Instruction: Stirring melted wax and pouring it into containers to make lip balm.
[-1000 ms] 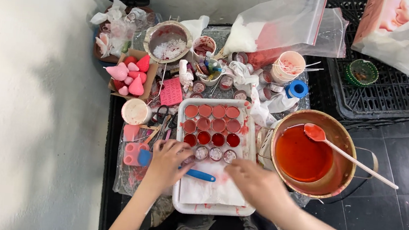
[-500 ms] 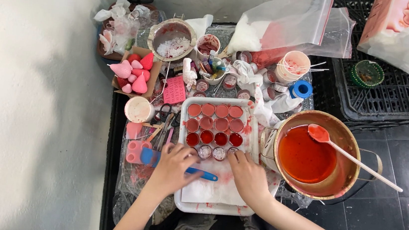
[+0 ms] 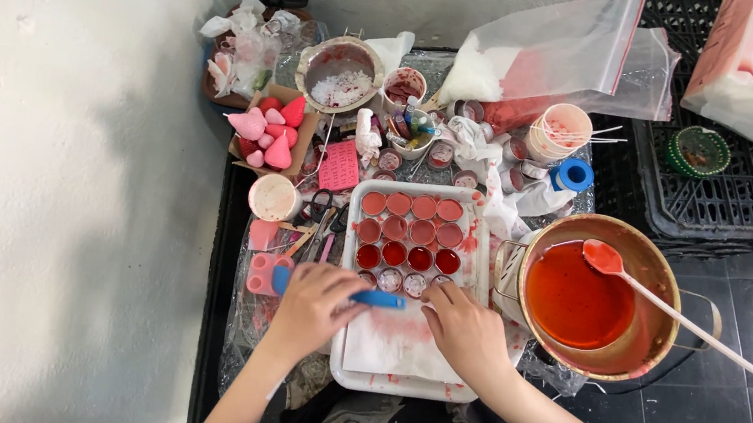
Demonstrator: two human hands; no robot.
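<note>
Both hands have drawn together at the near end of the white tray [image 3: 351, 237]. The left hand [image 3: 317, 302] now closes on the blue-handled tool [image 3: 368, 298], while the right hand [image 3: 467, 326] rests loosely curled, holding nothing, just below the small round containers [image 3: 402, 281].

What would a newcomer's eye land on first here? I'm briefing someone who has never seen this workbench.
Most striking is the metal pot of orange-red liquid at the right, a long-handled spoon resting in it. At centre, a white tray holds rows of small round tins filled red and pink. The left hand holds a blue-handled tool at the tray's near end, with the right hand beside it.
</note>
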